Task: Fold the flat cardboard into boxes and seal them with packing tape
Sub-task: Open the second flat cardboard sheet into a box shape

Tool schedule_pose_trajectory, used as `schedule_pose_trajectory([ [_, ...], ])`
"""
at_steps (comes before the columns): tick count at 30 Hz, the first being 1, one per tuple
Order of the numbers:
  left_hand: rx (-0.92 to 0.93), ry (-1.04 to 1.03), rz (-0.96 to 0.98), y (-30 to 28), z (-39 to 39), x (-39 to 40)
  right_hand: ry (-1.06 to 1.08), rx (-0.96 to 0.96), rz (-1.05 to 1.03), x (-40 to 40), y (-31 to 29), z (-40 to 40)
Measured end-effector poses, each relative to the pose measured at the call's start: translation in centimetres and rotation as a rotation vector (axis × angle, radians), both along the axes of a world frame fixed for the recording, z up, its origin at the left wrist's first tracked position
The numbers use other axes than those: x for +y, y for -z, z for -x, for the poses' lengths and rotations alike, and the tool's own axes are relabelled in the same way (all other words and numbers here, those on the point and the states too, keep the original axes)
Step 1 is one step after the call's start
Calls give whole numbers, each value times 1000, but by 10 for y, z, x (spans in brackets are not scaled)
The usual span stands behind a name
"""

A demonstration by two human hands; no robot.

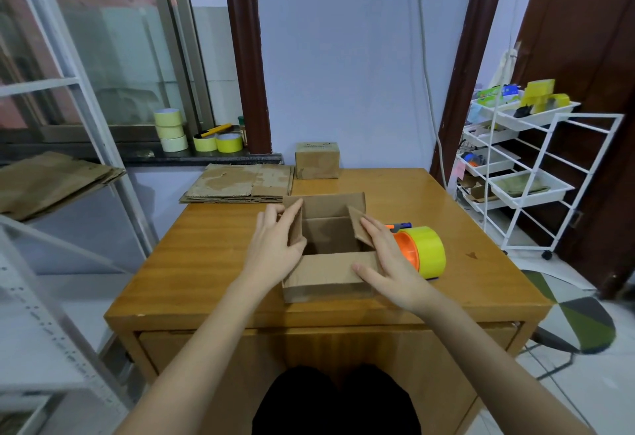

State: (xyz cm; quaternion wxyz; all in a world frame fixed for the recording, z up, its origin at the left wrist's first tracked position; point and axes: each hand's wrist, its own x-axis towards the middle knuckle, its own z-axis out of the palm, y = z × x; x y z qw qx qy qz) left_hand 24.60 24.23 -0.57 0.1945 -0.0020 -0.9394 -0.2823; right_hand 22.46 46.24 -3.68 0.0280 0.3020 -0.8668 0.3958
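An open-topped cardboard box [326, 280] stands on the wooden table [206, 249], its four top flaps raised. My left hand [275, 245] lies with straight fingers against the left side flap, pushing it inward. My right hand [385, 256] presses the right side flap with straight fingers, its thumb on the near flap. A yellow tape roll on an orange dispenser [424, 250] sits just right of the box. A stack of flat cardboard [240, 183] lies at the table's far left. A finished taped box [318, 159] stands at the far edge.
Several yellow tape rolls [170, 132] sit on the window sill. More flat cardboard [51, 180] rests on a metal shelf at left. A white wire cart [525, 173] with trays stands at right. A stool [577, 317] is beside the table.
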Motion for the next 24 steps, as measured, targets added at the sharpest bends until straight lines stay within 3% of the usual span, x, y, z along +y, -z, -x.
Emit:
schedule_pose_trajectory([
  [4, -39, 131, -16, 12, -7, -3, 7, 56, -84, 1, -1, 1],
  [12, -68, 234, -258, 21, -10, -11, -81, 148, -359, 15, -16, 12],
  [15, -151, 319, -426, 19, -6, -19, -71, 141, -271, 14, -13, 17],
  [19, -202, 297, -754, 14, -7, -25, -37, -12, -20, 10, -10, 23],
  [24, -131, 361, -640, 22, -12, -27, 24, 33, 104, 3, -5, 24],
])
